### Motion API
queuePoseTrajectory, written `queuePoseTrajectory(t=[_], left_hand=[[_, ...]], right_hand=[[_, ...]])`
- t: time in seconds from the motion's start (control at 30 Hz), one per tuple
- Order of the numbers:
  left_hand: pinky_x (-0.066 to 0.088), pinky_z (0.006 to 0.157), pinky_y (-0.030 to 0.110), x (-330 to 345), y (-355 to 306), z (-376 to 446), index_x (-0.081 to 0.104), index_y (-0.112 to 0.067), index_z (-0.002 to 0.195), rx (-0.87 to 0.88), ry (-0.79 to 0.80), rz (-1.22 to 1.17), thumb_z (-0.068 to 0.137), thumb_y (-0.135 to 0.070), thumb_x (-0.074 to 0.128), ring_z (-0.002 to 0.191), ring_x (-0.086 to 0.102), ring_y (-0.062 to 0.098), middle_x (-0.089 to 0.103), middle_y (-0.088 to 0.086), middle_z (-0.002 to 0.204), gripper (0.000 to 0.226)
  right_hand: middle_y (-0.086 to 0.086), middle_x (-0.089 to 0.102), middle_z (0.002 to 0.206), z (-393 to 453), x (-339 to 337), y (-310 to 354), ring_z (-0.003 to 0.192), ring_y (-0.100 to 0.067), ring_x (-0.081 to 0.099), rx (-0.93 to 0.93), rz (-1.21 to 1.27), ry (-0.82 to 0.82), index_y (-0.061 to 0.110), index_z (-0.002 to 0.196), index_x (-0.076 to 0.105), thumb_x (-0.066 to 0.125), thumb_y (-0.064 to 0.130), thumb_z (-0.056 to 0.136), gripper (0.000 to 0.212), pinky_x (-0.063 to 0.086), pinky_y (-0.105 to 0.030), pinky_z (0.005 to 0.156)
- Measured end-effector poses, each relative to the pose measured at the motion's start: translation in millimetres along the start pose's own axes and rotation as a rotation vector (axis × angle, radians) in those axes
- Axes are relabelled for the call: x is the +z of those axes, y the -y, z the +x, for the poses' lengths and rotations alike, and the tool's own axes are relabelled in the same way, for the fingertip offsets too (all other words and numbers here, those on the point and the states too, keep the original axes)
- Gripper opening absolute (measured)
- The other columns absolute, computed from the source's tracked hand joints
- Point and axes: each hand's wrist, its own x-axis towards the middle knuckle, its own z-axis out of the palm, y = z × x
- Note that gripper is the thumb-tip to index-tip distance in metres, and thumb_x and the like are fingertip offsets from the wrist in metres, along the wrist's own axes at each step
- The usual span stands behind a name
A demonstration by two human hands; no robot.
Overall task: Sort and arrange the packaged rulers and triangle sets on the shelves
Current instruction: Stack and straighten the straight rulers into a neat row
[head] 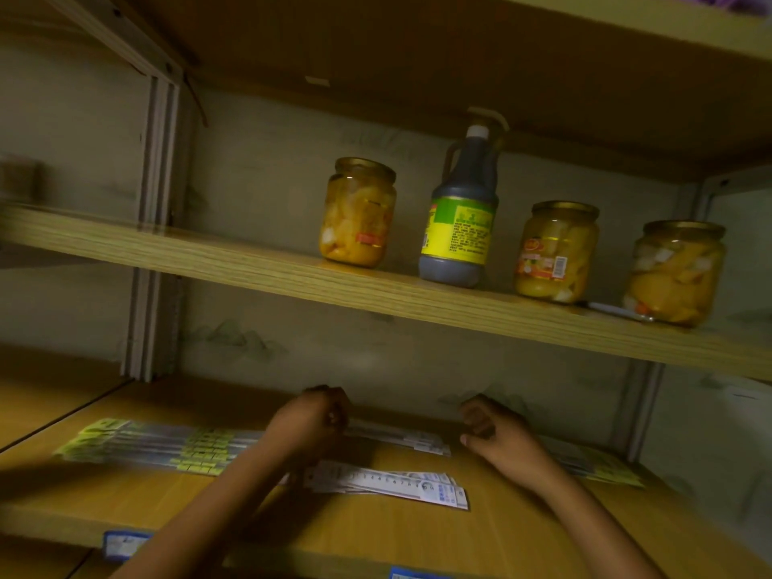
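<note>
Both hands reach over the lower wooden shelf (376, 532) toward its back edge. The left hand (311, 417) has its fingers curled, apparently on the end of the long packaged rulers with yellow-green labels (167, 447) that lie fanned toward the shelf's left end; whether it truly pinches them cannot be told in the blur. The right hand (495, 426) hangs loosely curled and seems to hold nothing.

Nearest the front edge, between the forearms, lies a small fanned stack of short white packaged rulers (392, 484). Behind it, a thin row of pale ruler packs (401, 436) runs along the back, and more yellow-labelled packs (601, 468) lie at the right end beyond the right wrist.

These packs are judged light, flat and fairly stiff along their length, with slick film sleeves that slide over one another. Squaring a fan by pressing its two ends together, then pinching the whole stack near the middle, should keep it from splaying.

On the upper wooden shelf (250, 265) stand three glass jars of yellow fruit (358, 213) and a dark sauce bottle (461, 211).
</note>
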Motion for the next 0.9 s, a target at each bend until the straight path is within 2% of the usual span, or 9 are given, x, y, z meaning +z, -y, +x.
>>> queuePoseTrajectory(t=[0.07, 0.13, 0.2, 0.3, 0.37, 0.5, 0.7, 0.8, 0.9], left_hand=[[0.053, 0.082, 0.028, -1, 6, 16, 0.062, -0.028, 0.108, -0.016, 0.095, 0.014, 0.087, -0.024, 0.062, 0.097, 0.06, 0.012, 0.061, -0.006, 0.11, 0.022], [0.046, 0.088, 0.023, 3, 11, 29, 0.057, -0.025, 0.122, -0.02, 0.175, 0.08, 0.09, -0.03, 0.061, 0.109, 0.056, 0.014, 0.056, -0.003, 0.124, 0.033], [0.042, 0.093, 0.024, 9, 14, 39, 0.052, -0.022, 0.13, -0.021, 0.247, 0.134, 0.092, -0.032, 0.059, 0.117, 0.052, 0.018, 0.051, -0.001, 0.133, 0.041], [0.046, 0.087, 0.026, 16, 13, 49, 0.052, -0.018, 0.132, -0.044, 0.333, 0.235, 0.095, -0.026, 0.052, 0.113, 0.056, 0.022, 0.052, 0.004, 0.134, 0.038], [0.049, 0.093, 0.031, 17, 10, 52, 0.052, -0.015, 0.131, -0.036, 0.36, 0.295, 0.096, -0.025, 0.048, 0.114, 0.056, 0.024, 0.053, 0.007, 0.132, 0.037], [0.047, 0.096, 0.033, 21, 14, 61, 0.055, -0.02, 0.128, -0.021, 0.376, 0.362, 0.098, -0.03, 0.045, 0.115, 0.053, 0.024, 0.052, 0.005, 0.132, 0.034], [0.04, 0.101, 0.033, 23, 20, 67, 0.047, -0.029, 0.134, -0.013, 0.337, 0.365, 0.09, -0.043, 0.057, 0.126, 0.039, 0.023, 0.041, 0.001, 0.138, 0.048], [0.042, 0.097, 0.029, 20, 18, 64, 0.053, -0.029, 0.127, -0.031, 0.24, 0.261, 0.083, -0.041, 0.067, 0.121, 0.044, 0.019, 0.044, -0.004, 0.131, 0.048], [0.047, 0.088, 0.025, 20, 19, 58, 0.058, -0.03, 0.114, -0.037, 0.159, 0.159, 0.079, -0.035, 0.073, 0.108, 0.051, 0.014, 0.052, -0.007, 0.12, 0.039]], right_hand=[[0.012, 0.06, 0.108, 1, 1, 2, 0.096, -0.001, 0.058, -0.007, -0.003, 0.001, 0.027, 0.116, 0.057, 0.07, 0.024, 0.086, 0.033, 0.045, -0.012, 0.08], [0.012, 0.06, 0.107, 0, 3, 3, 0.096, -0.002, 0.058, -0.009, -0.004, 0.006, 0.029, 0.116, 0.057, 0.07, 0.024, 0.085, 0.034, 0.048, -0.016, 0.082], [0.013, 0.06, 0.103, -1, 5, 1, 0.094, -0.002, 0.059, -0.012, -0.008, 0.014, 0.03, 0.115, 0.057, 0.07, 0.026, 0.085, 0.034, 0.051, -0.021, 0.084], [0.014, 0.06, 0.102, -3, 7, -2, 0.093, -0.002, 0.059, -0.013, -0.017, 0.022, 0.032, 0.114, 0.056, 0.071, 0.027, 0.084, 0.033, 0.051, -0.021, 0.083], [0.015, 0.059, 0.102, -4, 7, -5, 0.093, -0.002, 0.059, -0.017, -0.017, 0.017, 0.033, 0.112, 0.056, 0.071, 0.026, 0.084, 0.033, 0.05, -0.018, 0.082], [0.016, 0.058, 0.104, -9, 6, -8, 0.095, -0.001, 0.057, 0.001, -0.011, 0.013, 0.033, 0.114, 0.057, 0.07, 0.025, 0.085, 0.033, 0.046, -0.012, 0.078], [0.015, 0.057, 0.105, -16, 5, -19, 0.095, -0.001, 0.056, 0.041, 0.0, -0.012, 0.031, 0.112, 0.057, 0.071, 0.023, 0.084, 0.033, 0.046, -0.012, 0.078], [0.011, 0.059, 0.105, -16, 4, -24, 0.093, -0.003, 0.057, 0.044, 0.003, -0.023, 0.028, 0.112, 0.059, 0.072, 0.021, 0.083, 0.033, 0.046, -0.01, 0.077], [0.011, 0.059, 0.105, -13, 6, -23, 0.093, -0.003, 0.058, 0.044, 0.008, -0.032, 0.027, 0.112, 0.059, 0.072, 0.02, 0.083, 0.032, 0.046, -0.01, 0.076]])
